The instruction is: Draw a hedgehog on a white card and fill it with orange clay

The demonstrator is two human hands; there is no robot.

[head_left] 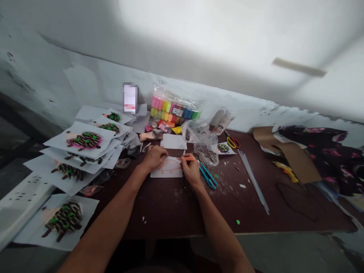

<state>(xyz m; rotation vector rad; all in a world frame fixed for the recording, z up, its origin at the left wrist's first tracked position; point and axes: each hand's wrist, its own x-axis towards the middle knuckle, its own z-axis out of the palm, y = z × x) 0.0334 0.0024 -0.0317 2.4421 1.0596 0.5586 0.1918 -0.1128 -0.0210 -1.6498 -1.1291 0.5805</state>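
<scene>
A small white sheet of paper [166, 174] lies on the dark table in front of me, with an orange outline of a rounded animal with short legs. My left hand [155, 157] rests on the sheet's left edge, fingers bent slightly and lying against it. At its right edge, my right hand [191, 170] grips an orange marker [188, 158] between thumb and fingers; the tip is too small to make out. Just behind lies a blank white sheet [174, 141]. Turquoise-handled pliers [209, 176] lie close beside my right hand.
Finished hedgehog pictures [85, 140] are stacked at left. A clear pack of coloured clay tubs [174, 108] leans on the wall. Plastic bags [206, 146] hold small striped pieces. Scissors [233, 142], translucent glue sticks [254, 182], a yellow glue gun [287, 171] and patterned cloth [315, 151] are at right.
</scene>
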